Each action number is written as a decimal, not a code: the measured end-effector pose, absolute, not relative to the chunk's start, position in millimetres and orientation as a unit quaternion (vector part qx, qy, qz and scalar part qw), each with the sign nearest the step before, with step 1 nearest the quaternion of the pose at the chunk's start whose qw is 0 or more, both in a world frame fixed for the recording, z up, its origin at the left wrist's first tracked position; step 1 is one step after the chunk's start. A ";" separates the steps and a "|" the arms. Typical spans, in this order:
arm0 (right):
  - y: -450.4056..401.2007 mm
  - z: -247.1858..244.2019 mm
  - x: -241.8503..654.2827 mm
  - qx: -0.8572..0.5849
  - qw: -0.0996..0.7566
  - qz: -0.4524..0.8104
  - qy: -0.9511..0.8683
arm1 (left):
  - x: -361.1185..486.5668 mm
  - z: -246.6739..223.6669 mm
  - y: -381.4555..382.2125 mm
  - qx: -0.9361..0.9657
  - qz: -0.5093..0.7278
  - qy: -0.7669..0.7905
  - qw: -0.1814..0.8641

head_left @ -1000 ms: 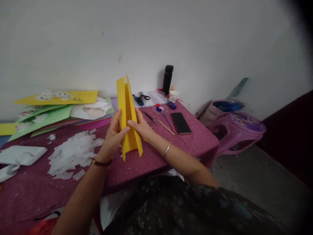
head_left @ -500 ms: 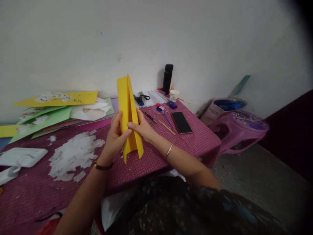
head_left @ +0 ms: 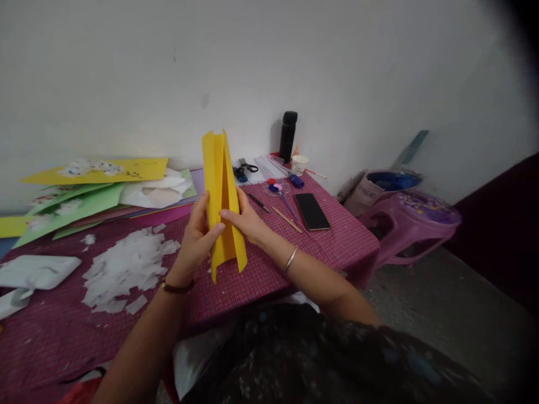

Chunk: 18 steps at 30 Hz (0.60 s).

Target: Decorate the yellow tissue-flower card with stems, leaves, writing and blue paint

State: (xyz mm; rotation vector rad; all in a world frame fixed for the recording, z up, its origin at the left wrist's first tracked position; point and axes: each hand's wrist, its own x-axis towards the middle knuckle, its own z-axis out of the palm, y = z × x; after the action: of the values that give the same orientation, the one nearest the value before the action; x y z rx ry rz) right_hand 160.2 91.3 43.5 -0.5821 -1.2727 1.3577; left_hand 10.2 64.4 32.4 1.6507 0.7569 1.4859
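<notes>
Both my hands hold a folded sheet of yellow paper (head_left: 214, 174), its long sides bent inward so that a gap runs down the middle. It is held tilted up over the checked tablecloth (head_left: 256, 275). My left hand (head_left: 197, 227) wraps the left side, with its thumb across the front. On the right side, my right hand (head_left: 244, 219) grips the edge, its thumb pressed on the fold. Most fingers of both hands are hidden behind the paper. Left of my left hand lies a heap of white paper scraps (head_left: 126, 266).
Coloured sheets (head_left: 101, 196) are piled at the back left, near a white device (head_left: 37, 272). On the right are a phone (head_left: 312, 211), a pencil (head_left: 287, 219), a pen (head_left: 258, 203), scissors (head_left: 247, 166), a paper cup (head_left: 299, 164) and a black bottle (head_left: 288, 137). A pink stool (head_left: 404, 230) stands beyond.
The top of the yellow paper has spread a little, with its folded sides further apart. Both hands keep nearly the same grip and place.
</notes>
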 end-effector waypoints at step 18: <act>123.9 31.4 191.9 -0.348 0.612 0.336 -0.626 | 2.2 27.7 71.8 0.505 0.586 0.441 0.454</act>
State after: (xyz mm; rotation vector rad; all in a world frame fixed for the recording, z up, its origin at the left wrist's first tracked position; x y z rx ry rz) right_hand 191.9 123.9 31.4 -0.8034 -1.4433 0.7753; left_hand 2.2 71.8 27.7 1.2472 1.0897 1.4477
